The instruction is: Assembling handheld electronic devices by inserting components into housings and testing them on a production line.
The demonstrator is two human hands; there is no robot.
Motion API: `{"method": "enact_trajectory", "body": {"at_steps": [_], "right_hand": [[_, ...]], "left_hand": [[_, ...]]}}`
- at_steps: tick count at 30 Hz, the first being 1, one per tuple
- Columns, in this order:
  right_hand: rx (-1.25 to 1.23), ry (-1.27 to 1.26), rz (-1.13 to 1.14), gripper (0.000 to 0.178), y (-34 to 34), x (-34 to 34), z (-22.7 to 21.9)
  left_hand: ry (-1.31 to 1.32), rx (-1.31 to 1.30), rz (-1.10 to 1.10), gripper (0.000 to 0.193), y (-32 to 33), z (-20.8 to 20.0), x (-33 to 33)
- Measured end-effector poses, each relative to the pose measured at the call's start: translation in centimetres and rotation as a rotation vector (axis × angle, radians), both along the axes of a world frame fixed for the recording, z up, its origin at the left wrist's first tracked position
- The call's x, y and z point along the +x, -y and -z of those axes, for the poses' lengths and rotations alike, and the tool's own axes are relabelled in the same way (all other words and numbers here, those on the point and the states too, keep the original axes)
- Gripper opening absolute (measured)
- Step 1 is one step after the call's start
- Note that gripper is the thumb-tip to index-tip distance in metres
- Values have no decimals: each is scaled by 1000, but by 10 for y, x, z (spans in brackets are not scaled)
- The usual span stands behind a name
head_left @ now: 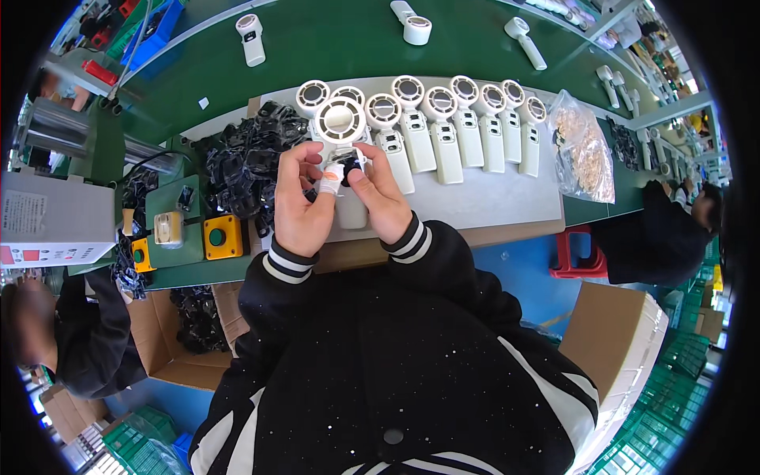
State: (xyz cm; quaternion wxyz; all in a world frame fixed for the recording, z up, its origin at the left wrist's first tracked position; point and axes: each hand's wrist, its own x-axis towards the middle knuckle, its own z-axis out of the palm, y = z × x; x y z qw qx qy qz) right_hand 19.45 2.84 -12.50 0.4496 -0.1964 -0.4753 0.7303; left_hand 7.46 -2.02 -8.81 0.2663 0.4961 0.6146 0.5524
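Observation:
Between my two hands is a white handheld fan (pixel 341 120), its round head tilted up and its handle pointing toward me. My left hand (pixel 301 210) closes on its left side, with white tape wrapped round the thumb. My right hand (pixel 385 199) grips from the right, its thumb against a small black plastic part (pixel 349 167) at the fan's neck. The fingers partly hide this part. Just beyond, several similar white fans (pixel 445 150) lie in a row on a pale board (pixel 507 199). A heap of black plastic parts (pixel 252 162) lies left of my hands.
A clear bag of small pieces (pixel 584 150) lies right of the fans. At left stand a press machine (pixel 55 218) and a yellow button box (pixel 223 237). More fans (pixel 251 41) rest on the green belt (pixel 332 39). An open carton (pixel 166 340) sits below; people sit on both sides.

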Motion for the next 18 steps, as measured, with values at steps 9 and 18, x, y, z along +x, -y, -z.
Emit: {"method": "enact_trajectory", "body": {"at_steps": [9, 18], "right_hand": [[-19, 29, -42, 38, -1, 4, 2], [-194, -20, -80, 38, 1, 14, 4]], "left_hand": [[-38, 35, 121, 53, 6, 11, 1], [-1, 64, 144, 54, 9, 18, 5]]}}
